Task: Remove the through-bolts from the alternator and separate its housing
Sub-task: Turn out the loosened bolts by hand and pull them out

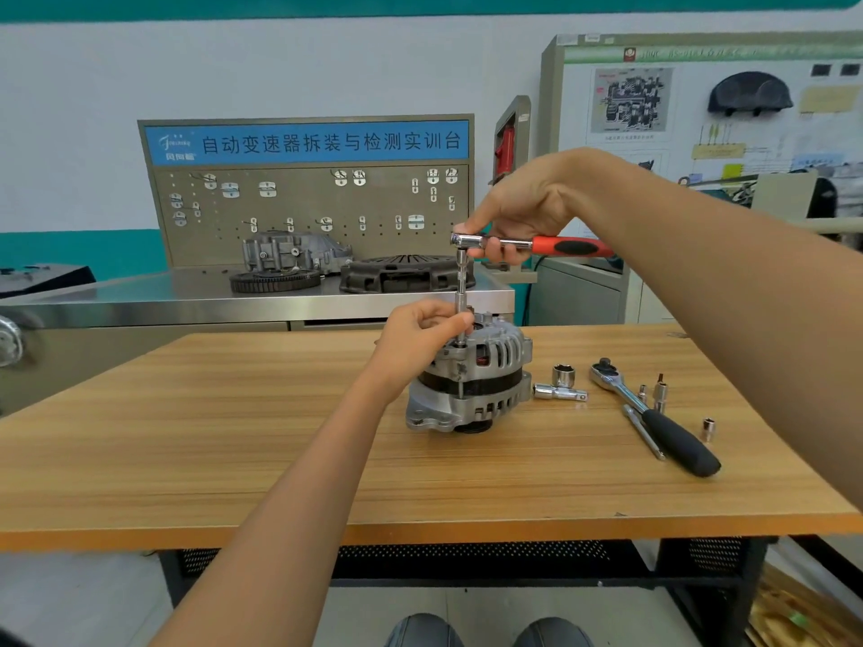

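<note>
**A:** Where's the alternator from my side?

**B:** Middle of the counter, standing on end, pulley face down as far as I can judge. The bolt I'm on runs straight up and down along the near-left edge of the housing; a bare stretch of its shank shows across the dark middle band.

**A:** And the tool?

**B:** The extension stands on that same vertical line, its socket seated on the bolt head. The ratchet sits on top, its red handle lying level and pointing off to the right.

**A:** Hands?

**B:** My left hand is the nearer one: fingers curled, thumb and forefinger pinching the lower extension just above the housing, steadying it. My right hand is above, curled round the ratchet near its head.

**A:** So the move turns on what?

**B:** Keeping the extension plumb with the bolt, I'd say. The handle must swing level around that axis; if it tilts, the socket could slip off the head.

**A:** Anything in the sweep?

**B:** A second ratchet and loose sockets lie on the counter to the right, well below the handle.
</note>
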